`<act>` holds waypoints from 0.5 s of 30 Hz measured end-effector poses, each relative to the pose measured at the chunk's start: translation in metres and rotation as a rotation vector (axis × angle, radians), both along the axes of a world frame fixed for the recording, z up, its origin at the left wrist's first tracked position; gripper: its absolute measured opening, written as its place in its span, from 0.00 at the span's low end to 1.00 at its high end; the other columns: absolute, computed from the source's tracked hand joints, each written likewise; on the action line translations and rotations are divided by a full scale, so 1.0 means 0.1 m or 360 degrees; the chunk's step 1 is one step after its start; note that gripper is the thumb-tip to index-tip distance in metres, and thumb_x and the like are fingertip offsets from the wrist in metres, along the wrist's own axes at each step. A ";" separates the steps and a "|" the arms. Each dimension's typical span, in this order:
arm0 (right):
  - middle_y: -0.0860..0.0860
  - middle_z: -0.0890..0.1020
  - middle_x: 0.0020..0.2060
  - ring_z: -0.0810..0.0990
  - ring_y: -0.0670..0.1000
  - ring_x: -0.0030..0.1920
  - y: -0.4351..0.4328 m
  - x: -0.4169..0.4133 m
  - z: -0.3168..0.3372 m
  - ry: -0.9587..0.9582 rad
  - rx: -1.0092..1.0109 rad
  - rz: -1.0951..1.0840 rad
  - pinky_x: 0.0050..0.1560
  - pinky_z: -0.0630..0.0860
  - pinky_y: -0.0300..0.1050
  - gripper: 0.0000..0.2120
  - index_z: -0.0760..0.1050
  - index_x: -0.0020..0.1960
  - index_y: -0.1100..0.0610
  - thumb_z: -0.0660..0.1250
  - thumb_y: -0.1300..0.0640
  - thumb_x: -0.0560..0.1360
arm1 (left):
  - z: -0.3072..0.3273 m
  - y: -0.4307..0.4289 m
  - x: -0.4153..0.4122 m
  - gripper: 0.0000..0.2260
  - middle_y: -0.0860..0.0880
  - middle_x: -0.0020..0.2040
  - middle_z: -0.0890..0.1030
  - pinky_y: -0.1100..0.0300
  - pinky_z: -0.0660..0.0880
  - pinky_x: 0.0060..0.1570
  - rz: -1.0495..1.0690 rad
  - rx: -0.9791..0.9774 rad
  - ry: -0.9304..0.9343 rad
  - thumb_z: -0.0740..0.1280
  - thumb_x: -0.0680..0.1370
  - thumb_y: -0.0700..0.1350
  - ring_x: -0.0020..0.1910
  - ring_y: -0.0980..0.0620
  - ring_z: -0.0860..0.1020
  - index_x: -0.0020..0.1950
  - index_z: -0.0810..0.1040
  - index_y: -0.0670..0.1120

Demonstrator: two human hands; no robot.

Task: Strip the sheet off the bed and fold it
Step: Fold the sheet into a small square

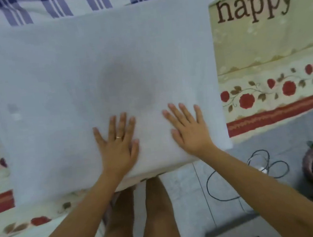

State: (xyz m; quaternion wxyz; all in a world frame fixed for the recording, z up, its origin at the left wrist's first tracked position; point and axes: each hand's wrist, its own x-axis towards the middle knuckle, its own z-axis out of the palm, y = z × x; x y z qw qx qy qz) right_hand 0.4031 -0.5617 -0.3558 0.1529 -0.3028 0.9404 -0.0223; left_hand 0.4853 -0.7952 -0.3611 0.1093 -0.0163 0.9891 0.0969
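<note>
Pale white sheet (93, 82) lies folded flat on the bed (272, 46).

I'm in a home bedroom: a bed (280, 118) under a rose-printed cover (260, 48) reading "happy", a blue plaid blanket (60, 4) beyond, and pale floor tiles (184, 185) with a loose cable (210, 188).

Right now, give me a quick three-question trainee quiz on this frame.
1. True or false: the left hand and right hand lie flat on the sheet.
2. Which hand wears the ring? A left, B right, C neither.
3. Fill in: the word on the bedcover reads ____.
Key: 1 true; 2 A; 3 happy.
</note>
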 end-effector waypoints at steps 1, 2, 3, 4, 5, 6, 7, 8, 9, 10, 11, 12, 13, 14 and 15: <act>0.49 0.54 0.76 0.53 0.52 0.76 0.31 0.17 -0.01 -0.0017 0.0111 -0.0165 0.73 0.47 0.60 0.26 0.50 0.77 0.47 0.48 0.47 0.80 | -0.03 0.01 0.27 0.27 0.47 0.78 0.51 0.29 0.47 0.67 -0.0034 -0.0037 -0.0049 0.49 0.79 0.54 0.77 0.46 0.49 0.78 0.51 0.50; 0.48 0.51 0.77 0.51 0.52 0.76 0.55 0.30 0.01 -0.0041 0.0180 -0.0365 0.73 0.44 0.61 0.26 0.46 0.77 0.46 0.45 0.45 0.80 | -0.04 0.00 0.44 0.27 0.47 0.78 0.50 0.30 0.47 0.68 -0.0029 -0.0062 -0.0076 0.48 0.79 0.54 0.77 0.46 0.49 0.78 0.50 0.50; 0.47 0.48 0.77 0.49 0.53 0.76 0.71 0.38 0.03 -0.0115 0.0228 -0.0590 0.72 0.41 0.61 0.27 0.43 0.77 0.45 0.43 0.44 0.79 | -0.04 -0.02 0.52 0.27 0.47 0.78 0.49 0.31 0.46 0.68 0.0001 -0.0064 -0.0102 0.48 0.80 0.54 0.77 0.46 0.49 0.78 0.50 0.50; 0.47 0.46 0.77 0.47 0.54 0.76 0.81 0.50 0.07 -0.0190 0.0237 -0.0848 0.72 0.41 0.60 0.27 0.41 0.77 0.44 0.42 0.43 0.79 | -0.02 -0.03 0.58 0.27 0.47 0.78 0.49 0.31 0.45 0.68 0.0022 -0.0064 -0.0123 0.47 0.80 0.53 0.77 0.46 0.48 0.78 0.49 0.49; 0.48 0.46 0.77 0.46 0.55 0.77 0.82 0.55 0.09 -0.0263 0.0210 -0.1110 0.73 0.42 0.60 0.28 0.41 0.77 0.45 0.41 0.41 0.79 | -0.01 -0.03 0.56 0.27 0.46 0.78 0.48 0.32 0.44 0.68 0.0013 -0.0057 -0.0127 0.47 0.80 0.53 0.77 0.45 0.48 0.78 0.48 0.49; 0.50 0.47 0.77 0.47 0.55 0.77 0.80 0.60 0.12 -0.0280 0.0136 -0.1364 0.73 0.46 0.59 0.29 0.42 0.77 0.48 0.42 0.41 0.79 | 0.02 -0.02 0.56 0.27 0.47 0.78 0.47 0.32 0.42 0.68 -0.0022 -0.0028 -0.0130 0.47 0.80 0.53 0.77 0.46 0.47 0.78 0.48 0.48; 0.53 0.50 0.77 0.49 0.55 0.76 0.72 0.60 0.14 -0.0259 0.0034 -0.1576 0.73 0.51 0.58 0.30 0.46 0.78 0.53 0.45 0.42 0.80 | 0.02 -0.03 0.54 0.27 0.48 0.78 0.45 0.32 0.42 0.68 -0.0084 -0.0002 -0.0120 0.47 0.80 0.53 0.77 0.46 0.47 0.78 0.48 0.48; 0.56 0.55 0.75 0.54 0.57 0.75 0.64 0.62 0.19 -0.0194 -0.0100 -0.1747 0.71 0.58 0.57 0.29 0.51 0.77 0.57 0.49 0.45 0.81 | 0.03 -0.03 0.56 0.26 0.49 0.78 0.44 0.32 0.42 0.67 -0.0178 0.0014 -0.0105 0.47 0.80 0.52 0.77 0.47 0.47 0.78 0.48 0.48; 0.59 0.61 0.72 0.60 0.58 0.72 0.54 0.59 0.20 -0.0129 -0.0229 -0.1888 0.67 0.63 0.55 0.28 0.56 0.75 0.60 0.54 0.47 0.80 | 0.01 -0.05 0.57 0.26 0.49 0.78 0.44 0.31 0.43 0.67 -0.0287 0.0011 -0.0092 0.46 0.80 0.52 0.77 0.48 0.48 0.78 0.48 0.49; 0.59 0.65 0.68 0.65 0.59 0.68 0.49 0.59 0.22 -0.0091 -0.0341 -0.2026 0.63 0.67 0.54 0.27 0.60 0.73 0.62 0.57 0.48 0.80 | -0.01 -0.06 0.61 0.25 0.49 0.78 0.44 0.31 0.44 0.67 -0.0385 -0.0019 -0.0083 0.46 0.81 0.53 0.77 0.48 0.48 0.78 0.48 0.50; 0.59 0.69 0.65 0.69 0.58 0.64 0.44 0.55 0.25 -0.0123 -0.0442 -0.2165 0.60 0.69 0.51 0.26 0.62 0.71 0.62 0.60 0.48 0.78 | -0.03 -0.07 0.63 0.25 0.49 0.78 0.44 0.30 0.43 0.67 -0.0438 -0.0054 -0.0089 0.46 0.81 0.53 0.77 0.48 0.48 0.78 0.48 0.50; 0.57 0.72 0.63 0.72 0.57 0.61 0.44 0.53 0.28 -0.0208 -0.0552 -0.2310 0.56 0.71 0.49 0.26 0.64 0.69 0.62 0.62 0.47 0.77 | -0.03 -0.06 0.65 0.25 0.49 0.78 0.44 0.30 0.43 0.67 -0.0445 -0.0074 -0.0117 0.45 0.81 0.53 0.77 0.48 0.47 0.78 0.48 0.51; 0.56 0.75 0.60 0.75 0.56 0.58 0.45 0.49 0.33 -0.0310 -0.0622 -0.2422 0.52 0.73 0.47 0.25 0.66 0.67 0.61 0.64 0.46 0.76 | -0.03 -0.06 0.65 0.25 0.49 0.78 0.44 0.30 0.42 0.67 -0.0429 -0.0090 -0.0142 0.45 0.81 0.54 0.77 0.48 0.46 0.78 0.48 0.51; 0.55 0.78 0.57 0.77 0.55 0.56 0.47 0.45 0.41 -0.0391 -0.0614 -0.2467 0.48 0.72 0.45 0.24 0.69 0.64 0.61 0.65 0.46 0.75 | -0.03 -0.05 0.64 0.25 0.49 0.78 0.43 0.31 0.40 0.66 -0.0419 -0.0088 -0.0170 0.45 0.81 0.54 0.77 0.49 0.44 0.78 0.48 0.51; 0.54 0.79 0.55 0.78 0.55 0.54 0.49 0.40 0.50 -0.0427 -0.0539 -0.2439 0.45 0.71 0.44 0.23 0.71 0.62 0.60 0.66 0.46 0.74 | -0.04 -0.06 0.64 0.25 0.49 0.78 0.43 0.32 0.39 0.66 -0.0420 -0.0070 -0.0198 0.45 0.81 0.54 0.77 0.49 0.43 0.78 0.48 0.51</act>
